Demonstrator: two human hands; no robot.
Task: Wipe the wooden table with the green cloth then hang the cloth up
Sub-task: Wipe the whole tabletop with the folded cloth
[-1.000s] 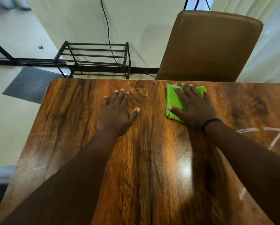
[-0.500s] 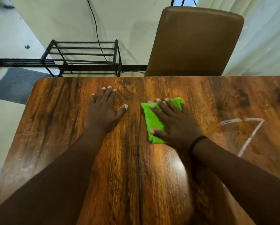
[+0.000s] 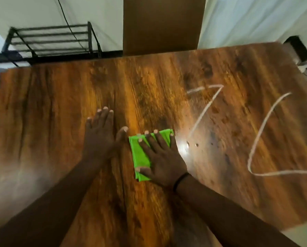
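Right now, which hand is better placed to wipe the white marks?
Right. The right hand already presses flat on the cloth, and the white marks lie on its side. The left hand rests bare on the table.

Wooden table (image 3: 60, 107) bears green cloth (image 3: 140, 155) and 2 flat hands.

One bench (image 3: 56, 107), wood-grained, with one green cloth (image 3: 140, 155) on it. Two hands: the left hand (image 3: 100, 134) and the right hand (image 3: 162, 161), the right with one dark wristband (image 3: 180, 180). Two pale chalky lines (image 3: 205, 111) on the top. Behind, one brown chair (image 3: 163, 24) and one black metal rack (image 3: 51, 41).
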